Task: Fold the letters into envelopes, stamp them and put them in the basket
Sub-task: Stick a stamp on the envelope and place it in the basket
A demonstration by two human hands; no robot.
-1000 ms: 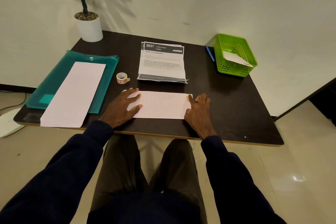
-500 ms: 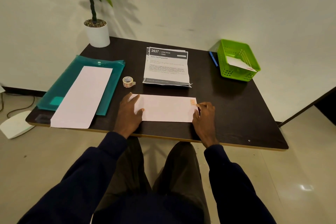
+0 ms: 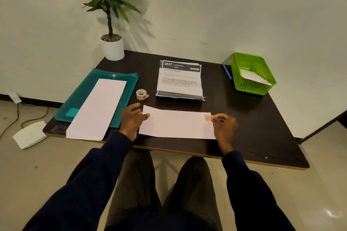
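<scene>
Bench (image 3: 244,118): dark top against a white wall.
Right hand (image 3: 224,127): fingers (image 3: 216,117) curled, tips at the stamp (image 3: 207,117) on the envelope (image 3: 176,124), far right corner; I cannot tell pinch from touch.
Left hand (image 3: 131,121): fingers relaxed, thumb resting on the envelope's left end.
Envelope: flat, near the front edge.
Letters (image 3: 180,80): stacked behind it.
Basket (image 3: 244,88): far right corner.

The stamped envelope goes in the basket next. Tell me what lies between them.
Nothing visible: bare table between the envelope and the green basket. A blue pen lies by the basket's left side, off that line.
</scene>
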